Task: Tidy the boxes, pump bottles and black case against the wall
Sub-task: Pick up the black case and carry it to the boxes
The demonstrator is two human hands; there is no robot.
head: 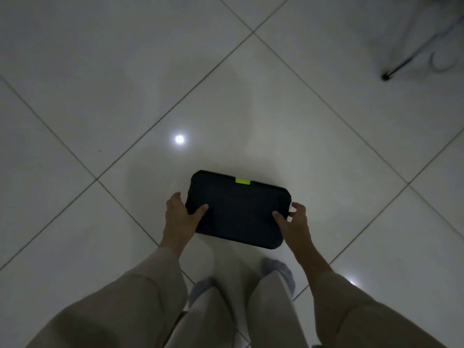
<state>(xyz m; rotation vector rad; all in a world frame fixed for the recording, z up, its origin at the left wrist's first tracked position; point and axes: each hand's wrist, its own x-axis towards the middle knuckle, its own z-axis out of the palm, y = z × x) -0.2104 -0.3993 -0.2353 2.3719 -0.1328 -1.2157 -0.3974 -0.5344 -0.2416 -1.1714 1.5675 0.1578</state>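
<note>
- So, we had the flat black rectangular case with the lime-green tab held out in front of us, above the glossy white tiled floor, roughly flat with the tab edge pointing away.
- Our left hand was clamped on the case's left edge, thumb lying on top. The fingers went underneath, so we couldn't see them.
- Our right hand had its thumb on the top face near the right edge. The other fingers were curled loosely beside the edge and looked only half closed, so that side's grip seemed weaker.
- No wall, boxes or pump bottles were in view, just tiles, our beige sleeves and socked feet, so the case wasn't anywhere near its spot yet.
- What could've gone wrong: with the right side barely pinched, the case might have tipped or slid out and smacked the hard tile.
- A thin dark stand leg with a looped cable sat far off on the right. In that dim light we could've easily snagged it walking over.
</note>
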